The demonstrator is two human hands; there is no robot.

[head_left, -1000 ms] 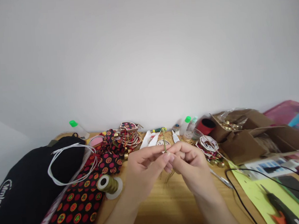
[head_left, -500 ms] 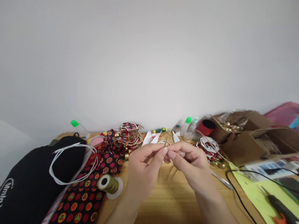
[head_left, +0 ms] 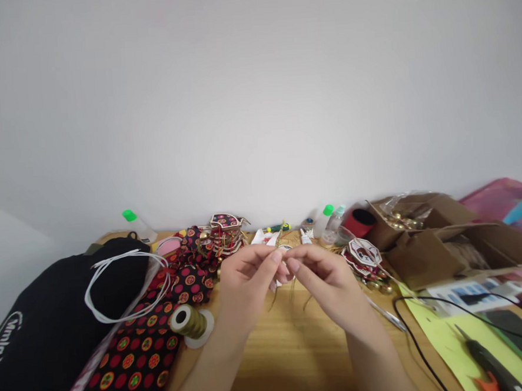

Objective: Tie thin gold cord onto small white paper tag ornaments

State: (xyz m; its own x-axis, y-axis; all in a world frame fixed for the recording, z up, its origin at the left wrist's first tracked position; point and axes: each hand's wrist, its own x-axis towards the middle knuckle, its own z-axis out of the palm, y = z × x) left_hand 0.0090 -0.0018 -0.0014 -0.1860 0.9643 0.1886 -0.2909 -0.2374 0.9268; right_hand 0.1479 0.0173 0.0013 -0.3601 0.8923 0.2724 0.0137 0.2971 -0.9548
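My left hand (head_left: pixel 251 281) and my right hand (head_left: pixel 323 280) meet above the wooden table, fingertips almost touching. Between them is a thin olive-green cord (head_left: pixel 281 232), its upper end sticking up past the fingers. Several loose strands (head_left: pixel 292 297) dangle beneath. The left thumb and forefinger pinch the cord. My right thumb and forefinger are pressed together at it too, though the exact spot they grip is hidden. A spool of olive thread (head_left: pixel 191 323) stands left of my left hand, and a silver pen-like tool (head_left: pixel 387 314) lies right of my right wrist.
Patterned dark fabric (head_left: pixel 134 362), a white coiled cable (head_left: pixel 90 300) and a black bag (head_left: pixel 52 326) fill the left. Along the wall stand glue bottles (head_left: pixel 322 222). At right are bell-hung charms (head_left: pixel 364 254), a cardboard box (head_left: pixel 424 262) and a soldering-iron-like tool (head_left: pixel 487 358) on yellow paper.
Both hands have shifted slightly left with the cord. The cord's upper end has moved left, and the right fingers sit a little apart from the left fingertips.
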